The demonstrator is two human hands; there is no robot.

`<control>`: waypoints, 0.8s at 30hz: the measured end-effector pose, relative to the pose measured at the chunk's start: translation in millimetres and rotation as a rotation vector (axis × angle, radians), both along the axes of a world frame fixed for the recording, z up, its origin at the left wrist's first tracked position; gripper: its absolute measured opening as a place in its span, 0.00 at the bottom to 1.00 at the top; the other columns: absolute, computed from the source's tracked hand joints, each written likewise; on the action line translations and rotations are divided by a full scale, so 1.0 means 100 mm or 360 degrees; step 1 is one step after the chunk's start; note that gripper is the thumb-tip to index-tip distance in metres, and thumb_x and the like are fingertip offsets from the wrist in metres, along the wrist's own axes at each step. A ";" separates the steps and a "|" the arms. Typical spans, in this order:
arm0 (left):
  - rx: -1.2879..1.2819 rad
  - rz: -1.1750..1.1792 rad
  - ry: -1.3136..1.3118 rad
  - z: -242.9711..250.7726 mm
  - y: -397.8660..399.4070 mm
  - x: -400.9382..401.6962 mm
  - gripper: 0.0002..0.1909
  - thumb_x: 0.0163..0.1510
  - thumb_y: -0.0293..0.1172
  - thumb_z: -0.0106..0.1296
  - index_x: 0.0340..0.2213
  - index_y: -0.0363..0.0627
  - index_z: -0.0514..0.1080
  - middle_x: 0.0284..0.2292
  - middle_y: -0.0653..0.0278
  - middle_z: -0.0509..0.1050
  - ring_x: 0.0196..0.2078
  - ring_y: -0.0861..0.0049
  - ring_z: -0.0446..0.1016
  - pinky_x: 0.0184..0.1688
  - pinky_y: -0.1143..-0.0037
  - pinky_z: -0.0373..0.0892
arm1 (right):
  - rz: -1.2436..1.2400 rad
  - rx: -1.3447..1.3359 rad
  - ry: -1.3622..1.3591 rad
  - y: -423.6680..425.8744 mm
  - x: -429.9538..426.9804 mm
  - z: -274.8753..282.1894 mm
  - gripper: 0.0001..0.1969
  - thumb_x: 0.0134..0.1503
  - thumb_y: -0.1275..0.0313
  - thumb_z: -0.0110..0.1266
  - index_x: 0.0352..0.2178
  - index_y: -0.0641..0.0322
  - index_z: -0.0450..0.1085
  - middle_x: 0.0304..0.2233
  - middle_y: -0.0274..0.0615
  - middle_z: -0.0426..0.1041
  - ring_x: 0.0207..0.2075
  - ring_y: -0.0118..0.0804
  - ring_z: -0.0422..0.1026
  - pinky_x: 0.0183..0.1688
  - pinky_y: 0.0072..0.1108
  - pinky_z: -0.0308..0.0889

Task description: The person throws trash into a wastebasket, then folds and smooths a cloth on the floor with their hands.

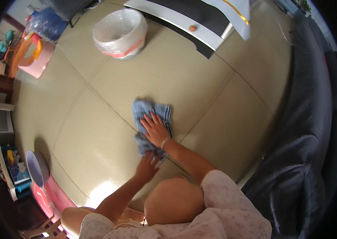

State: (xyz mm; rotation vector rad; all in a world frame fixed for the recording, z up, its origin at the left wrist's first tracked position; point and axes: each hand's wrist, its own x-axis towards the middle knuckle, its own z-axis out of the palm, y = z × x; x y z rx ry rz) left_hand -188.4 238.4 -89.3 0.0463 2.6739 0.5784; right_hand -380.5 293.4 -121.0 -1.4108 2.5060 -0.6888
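A crumpled blue-grey cloth (143, 109) with dark stripes along one edge lies on the tiled floor in front of me. My right hand (155, 131) is spread flat on top of it, pressing its middle, with a bracelet at the wrist. Closer to my body, my left hand (147, 167) touches the cloth's near end with its fingertips; its thumb is apart from the cloth. Part of the cloth is hidden under both hands. My bent knee (174, 200) is just below them.
A lined white waste bin (123, 33) stands ahead, beside a black-and-white cabinet (204, 34) with a round knob. A dark sofa (302, 143) runs along the right. To the left are a purple basin (38, 168), a pink potty chair (38, 61) and a shelf of items (14, 170).
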 end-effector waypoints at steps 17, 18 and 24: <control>0.0002 0.0162 0.0234 -0.32 0.32 0.33 0.30 0.46 0.35 0.55 0.54 0.56 0.67 0.56 0.56 0.63 0.59 0.55 0.58 0.55 0.56 0.60 | -0.0111 0.0308 0.0134 0.17 0.57 -0.02 0.31 0.53 0.67 0.55 0.58 0.53 0.58 0.62 0.42 0.56 0.63 0.55 0.51 0.60 0.47 0.51; 0.0011 0.0226 0.0244 -0.32 0.35 0.31 0.30 0.46 0.35 0.55 0.54 0.56 0.67 0.56 0.56 0.63 0.59 0.55 0.58 0.55 0.56 0.60 | -0.0119 0.0300 0.0101 0.22 0.54 -0.05 0.30 0.52 0.69 0.55 0.58 0.54 0.59 0.61 0.44 0.57 0.62 0.56 0.53 0.60 0.46 0.52; 0.0197 0.0458 0.0083 -0.32 0.41 0.24 0.17 0.50 0.34 0.50 0.43 0.48 0.72 0.45 0.64 0.71 0.51 0.65 0.66 0.46 0.61 0.65 | 0.0061 0.0352 0.0013 0.16 0.31 -0.15 0.29 0.47 0.75 0.58 0.52 0.61 0.62 0.49 0.55 0.66 0.51 0.59 0.64 0.56 0.40 0.59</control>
